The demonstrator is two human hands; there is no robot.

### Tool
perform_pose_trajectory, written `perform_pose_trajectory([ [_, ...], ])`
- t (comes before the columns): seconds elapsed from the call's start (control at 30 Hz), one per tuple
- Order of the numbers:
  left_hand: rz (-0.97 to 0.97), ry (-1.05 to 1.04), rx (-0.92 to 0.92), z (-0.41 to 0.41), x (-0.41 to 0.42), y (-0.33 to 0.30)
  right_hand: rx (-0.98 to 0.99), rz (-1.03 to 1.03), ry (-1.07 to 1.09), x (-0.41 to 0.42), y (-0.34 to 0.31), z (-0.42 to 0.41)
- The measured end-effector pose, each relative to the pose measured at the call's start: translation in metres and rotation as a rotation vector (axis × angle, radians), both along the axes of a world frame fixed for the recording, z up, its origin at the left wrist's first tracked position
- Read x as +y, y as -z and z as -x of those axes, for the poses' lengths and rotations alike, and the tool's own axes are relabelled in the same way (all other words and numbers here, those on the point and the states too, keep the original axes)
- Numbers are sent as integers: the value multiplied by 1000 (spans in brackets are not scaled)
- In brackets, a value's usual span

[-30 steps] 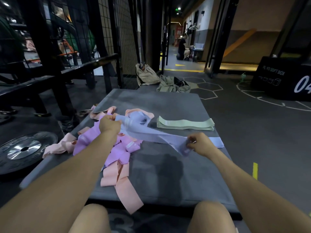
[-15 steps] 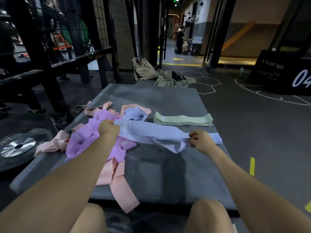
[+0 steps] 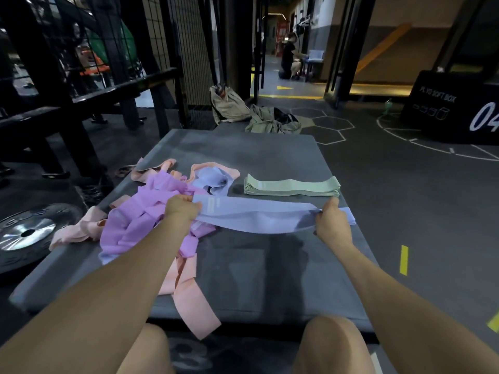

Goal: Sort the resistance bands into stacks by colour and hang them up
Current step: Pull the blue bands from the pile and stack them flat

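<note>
Bare grey padded mat (image 3: 243, 276) lies open beneath the stretched pale-blue band (image 3: 256, 215); a tangled heap of purple and pink bands (image 3: 140, 225) crowds the left, a folded green stack (image 3: 291, 187) blocks beyond.

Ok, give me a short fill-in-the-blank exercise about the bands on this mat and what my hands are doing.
1. Both hands, the left hand and the right hand, hold one ____ band between them.
2. The neat stack on the mat is ____.
3. The pink strip hangs over the mat's ____ edge.
Missing: blue; green; near
</note>
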State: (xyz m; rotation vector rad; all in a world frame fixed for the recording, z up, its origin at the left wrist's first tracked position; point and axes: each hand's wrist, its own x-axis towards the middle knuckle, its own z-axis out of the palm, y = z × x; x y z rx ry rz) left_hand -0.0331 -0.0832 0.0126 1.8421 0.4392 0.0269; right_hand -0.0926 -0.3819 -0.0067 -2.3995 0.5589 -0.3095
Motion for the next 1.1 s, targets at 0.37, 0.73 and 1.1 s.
perform_pose_trajectory([
  [0.37, 35, 99, 30, 0, -14, 12, -24, -570, -141, -31, 1, 21],
  [0.73, 353, 52, 102, -22, -72, 12, -186, -512, 130, -80, 9, -6],
  [1.1, -148, 151, -46, -68, -123, 36, -195, -255, 191, -129, 22, -49],
])
